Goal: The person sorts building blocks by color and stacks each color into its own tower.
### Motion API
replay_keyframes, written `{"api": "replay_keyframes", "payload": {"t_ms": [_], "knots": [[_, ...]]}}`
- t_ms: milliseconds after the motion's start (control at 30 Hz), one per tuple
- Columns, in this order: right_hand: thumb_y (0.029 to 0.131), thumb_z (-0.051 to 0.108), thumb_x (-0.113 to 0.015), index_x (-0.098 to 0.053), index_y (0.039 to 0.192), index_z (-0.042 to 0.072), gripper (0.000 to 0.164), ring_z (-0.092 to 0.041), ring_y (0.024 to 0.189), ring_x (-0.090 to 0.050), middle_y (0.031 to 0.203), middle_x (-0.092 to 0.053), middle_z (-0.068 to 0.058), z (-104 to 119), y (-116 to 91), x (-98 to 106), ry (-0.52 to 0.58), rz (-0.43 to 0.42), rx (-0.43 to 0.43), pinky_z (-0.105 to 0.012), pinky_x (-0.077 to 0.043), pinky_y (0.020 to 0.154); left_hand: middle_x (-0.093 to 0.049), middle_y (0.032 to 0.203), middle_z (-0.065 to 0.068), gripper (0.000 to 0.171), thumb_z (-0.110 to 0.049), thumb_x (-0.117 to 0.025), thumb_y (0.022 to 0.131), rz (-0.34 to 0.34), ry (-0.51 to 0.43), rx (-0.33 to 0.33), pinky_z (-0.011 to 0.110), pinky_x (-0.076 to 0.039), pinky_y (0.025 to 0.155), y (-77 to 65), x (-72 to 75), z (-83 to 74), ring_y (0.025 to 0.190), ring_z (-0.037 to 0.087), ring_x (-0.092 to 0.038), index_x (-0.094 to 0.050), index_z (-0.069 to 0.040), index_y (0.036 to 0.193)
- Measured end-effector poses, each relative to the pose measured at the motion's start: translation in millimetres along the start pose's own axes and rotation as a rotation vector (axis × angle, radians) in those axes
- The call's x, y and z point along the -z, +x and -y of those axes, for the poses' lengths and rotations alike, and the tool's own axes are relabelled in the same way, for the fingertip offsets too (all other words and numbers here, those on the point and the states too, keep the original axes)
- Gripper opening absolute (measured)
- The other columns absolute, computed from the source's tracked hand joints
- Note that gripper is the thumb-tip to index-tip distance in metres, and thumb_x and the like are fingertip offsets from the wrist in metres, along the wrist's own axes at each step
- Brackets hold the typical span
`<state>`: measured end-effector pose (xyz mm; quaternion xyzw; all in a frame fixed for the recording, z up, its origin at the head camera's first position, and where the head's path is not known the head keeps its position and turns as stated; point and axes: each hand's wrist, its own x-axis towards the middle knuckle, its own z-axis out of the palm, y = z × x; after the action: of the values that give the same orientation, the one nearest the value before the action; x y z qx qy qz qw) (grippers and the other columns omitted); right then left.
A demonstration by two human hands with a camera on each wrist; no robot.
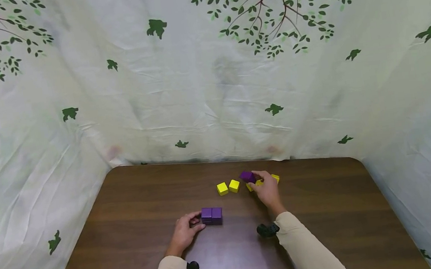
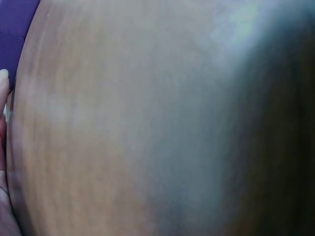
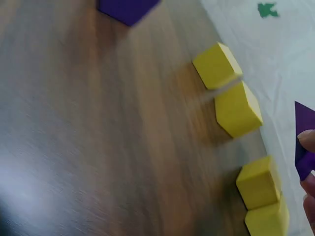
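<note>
Two purple cubes [image 1: 211,216] stand side by side on the table. My left hand [image 1: 185,232] is at their left end, with thumb and index fingertips at the left cube's near and left edges and the other fingers loosely bent. In the left wrist view, only a strip of purple cube [image 2: 12,46] and a fingertip [image 2: 4,78] show. Farther back, my right hand [image 1: 267,188] pinches another purple cube [image 1: 247,177] between thumb and fingers, close to several yellow cubes [image 1: 222,189]. The right hand partly covers some of those.
The brown wooden table [image 1: 134,198] ends at a pale hanging cloth [image 1: 201,87] with printed leaves and branches. In the right wrist view, yellow cubes [image 3: 238,109] lie in two pairs near the table's far edge. Black devices [image 1: 268,230] are worn at both wrists.
</note>
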<state>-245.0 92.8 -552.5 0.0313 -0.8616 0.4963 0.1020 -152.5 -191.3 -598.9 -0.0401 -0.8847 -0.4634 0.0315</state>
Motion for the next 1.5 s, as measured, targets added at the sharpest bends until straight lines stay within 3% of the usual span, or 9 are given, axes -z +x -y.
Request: {"api": "replay_keyframes", "payload": {"t_ms": [167,667,967,1200,1500], "knots": [[0.078,0.003,-0.079,-0.067,0.114,-0.001,0.038,-0.036,0.095,-0.062,0.105,-0.066,-0.018,5.8,-17.0,-7.4,0.058,0.006,-0.032,-0.049,-0.051,0.084,-0.066,0.085,0.004,0.037,-0.003,-0.080,0.074,0.004,-0.001,0.022,0.035,-0.049,0.076,-0.6,-0.1,0.9,0.081,0.020,-0.059,-0.070,0.002,0.110],[0.078,0.007,-0.079,-0.069,0.112,0.003,0.036,-0.029,0.095,-0.061,0.102,-0.067,-0.011,19.1,-57.0,-27.8,0.085,0.069,0.076,-0.046,-0.049,0.085,-0.066,0.087,0.007,0.038,-0.003,-0.080,0.074,0.012,0.004,0.019,0.037,-0.049,0.077,-0.9,-0.1,4.3,0.082,0.023,-0.060,-0.069,0.003,0.110],[0.077,0.005,-0.080,-0.070,0.110,0.001,0.035,-0.027,0.092,-0.064,0.102,-0.069,-0.011,26.2,-66.5,-40.6,0.131,0.070,0.197,-0.040,-0.051,0.080,-0.067,0.086,0.008,0.037,-0.001,-0.080,0.074,0.005,-0.007,0.016,0.036,-0.050,0.076,0.9,1.5,3.1,0.081,0.023,-0.061,-0.069,0.004,0.109],[0.076,0.004,-0.081,-0.070,0.109,0.002,0.035,-0.026,0.093,-0.064,0.102,-0.069,-0.010,32.8,-70.1,-48.2,0.167,0.090,0.214,-0.037,-0.051,0.080,-0.067,0.087,0.009,0.037,0.000,-0.079,0.074,0.007,-0.019,0.020,0.035,-0.050,0.076,1.8,1.7,1.3,0.081,0.023,-0.061,-0.069,0.003,0.110],[0.079,0.010,-0.080,-0.071,0.113,0.006,0.036,-0.022,0.097,-0.063,0.106,-0.069,-0.006,41.4,-74.9,-53.6,0.101,0.171,0.237,-0.037,-0.051,0.083,-0.068,0.087,0.009,0.037,0.000,-0.080,0.074,0.009,-0.022,0.009,0.035,-0.050,0.076,2.9,0.2,0.4,0.082,0.023,-0.062,-0.069,0.003,0.109]]}}
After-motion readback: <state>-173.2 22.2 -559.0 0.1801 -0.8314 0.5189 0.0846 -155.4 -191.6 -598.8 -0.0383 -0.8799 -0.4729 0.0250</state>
